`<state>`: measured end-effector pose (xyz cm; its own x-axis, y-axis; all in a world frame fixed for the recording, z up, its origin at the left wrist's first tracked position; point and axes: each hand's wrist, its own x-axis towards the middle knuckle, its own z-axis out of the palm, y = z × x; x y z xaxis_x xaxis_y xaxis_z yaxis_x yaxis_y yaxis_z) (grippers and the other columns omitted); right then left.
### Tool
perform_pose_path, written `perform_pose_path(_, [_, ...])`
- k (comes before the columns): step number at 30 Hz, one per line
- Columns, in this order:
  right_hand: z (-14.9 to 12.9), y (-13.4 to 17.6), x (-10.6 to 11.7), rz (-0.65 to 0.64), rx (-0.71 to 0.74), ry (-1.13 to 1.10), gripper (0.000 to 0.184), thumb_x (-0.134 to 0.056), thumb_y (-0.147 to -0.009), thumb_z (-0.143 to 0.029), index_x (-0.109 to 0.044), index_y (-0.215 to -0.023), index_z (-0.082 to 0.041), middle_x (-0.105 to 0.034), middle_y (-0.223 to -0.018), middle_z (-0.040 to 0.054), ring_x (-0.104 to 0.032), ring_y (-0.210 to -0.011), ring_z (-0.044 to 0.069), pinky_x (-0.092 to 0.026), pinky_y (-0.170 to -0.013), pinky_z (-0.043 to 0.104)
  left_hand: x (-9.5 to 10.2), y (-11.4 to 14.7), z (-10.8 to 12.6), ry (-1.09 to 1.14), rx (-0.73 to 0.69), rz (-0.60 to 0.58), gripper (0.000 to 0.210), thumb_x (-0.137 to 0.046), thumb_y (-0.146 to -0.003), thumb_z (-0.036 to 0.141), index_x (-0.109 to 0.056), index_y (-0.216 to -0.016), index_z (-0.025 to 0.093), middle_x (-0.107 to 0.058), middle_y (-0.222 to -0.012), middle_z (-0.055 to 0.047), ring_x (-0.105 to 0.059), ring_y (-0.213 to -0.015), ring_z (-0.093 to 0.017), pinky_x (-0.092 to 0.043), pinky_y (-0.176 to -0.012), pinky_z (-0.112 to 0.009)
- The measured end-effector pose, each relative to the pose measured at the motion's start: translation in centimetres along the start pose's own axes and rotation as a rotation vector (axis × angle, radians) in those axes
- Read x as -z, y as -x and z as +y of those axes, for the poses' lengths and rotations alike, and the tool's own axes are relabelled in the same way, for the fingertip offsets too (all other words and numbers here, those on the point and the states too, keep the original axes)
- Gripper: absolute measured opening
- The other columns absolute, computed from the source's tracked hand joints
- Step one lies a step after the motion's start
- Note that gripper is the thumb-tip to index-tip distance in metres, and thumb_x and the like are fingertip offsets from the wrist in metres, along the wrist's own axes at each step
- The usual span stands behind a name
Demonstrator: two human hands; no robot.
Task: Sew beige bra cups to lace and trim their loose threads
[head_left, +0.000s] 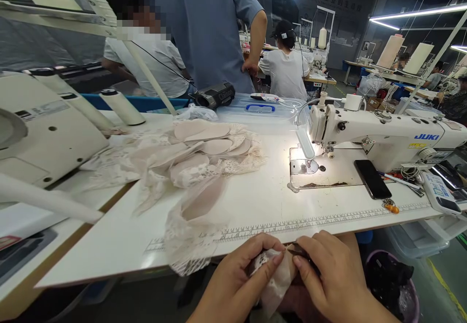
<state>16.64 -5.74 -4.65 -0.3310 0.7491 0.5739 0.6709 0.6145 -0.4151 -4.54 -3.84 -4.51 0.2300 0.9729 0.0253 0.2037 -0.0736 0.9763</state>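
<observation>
At the table's front edge my left hand (245, 278) is closed, pinching a cream lace fabric piece (278, 284) between thumb and fingers. Close beside it, my right hand (330, 267) is closed around a small dark pointed tool (298, 251), mostly covered by the fingers, so its exact kind does not show. The tool's tip is at the fabric's upper edge. A heap of cream lace pieces with smooth cup-like parts (209, 160) lies on the white table, and one lace end (189, 245) hangs over the front edge.
A white sewing machine (386, 131) with a lit lamp (305, 142) stands right. Near it lie a black phone (372, 179) and an orange charm (392, 208). A clear plastic box (251, 114) sits behind. A bin (414, 294) is below right. Several people are nearby.
</observation>
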Motion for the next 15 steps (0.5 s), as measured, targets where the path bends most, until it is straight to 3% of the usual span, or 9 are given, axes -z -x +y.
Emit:
perform_pose_path(11, [-0.3,-0.12,-0.32,-0.02,0.052,0.069,0.02,-0.046,-0.111,-0.018,-0.064,-0.12,-0.017,-0.072,-0.088,0.0062,-0.063,-0.072,0.022,-0.045,-0.064,0.034,0.09,-0.22,-0.01,-0.023,-0.054,-0.018,0.023,-0.069,-0.098,0.043,-0.079,-0.084,0.028,-0.075,-0.073,0.003,-0.065,-0.067,-0.017,-0.052,-0.064,-0.021])
perform_pose_path(15, [-0.27,-0.05,-0.63,-0.047,0.052,0.004,0.023,-0.043,-0.109,-0.015,-0.065,-0.109,-0.02,-0.069,-0.081,0.0039,-0.061,-0.068,0.02,-0.043,-0.062,0.032,-0.08,-0.19,0.08,-0.029,-0.06,-0.049,0.026,-0.067,-0.098,0.043,-0.078,-0.082,0.026,-0.075,-0.074,0.002,-0.066,-0.068,-0.019,-0.053,-0.068,-0.023])
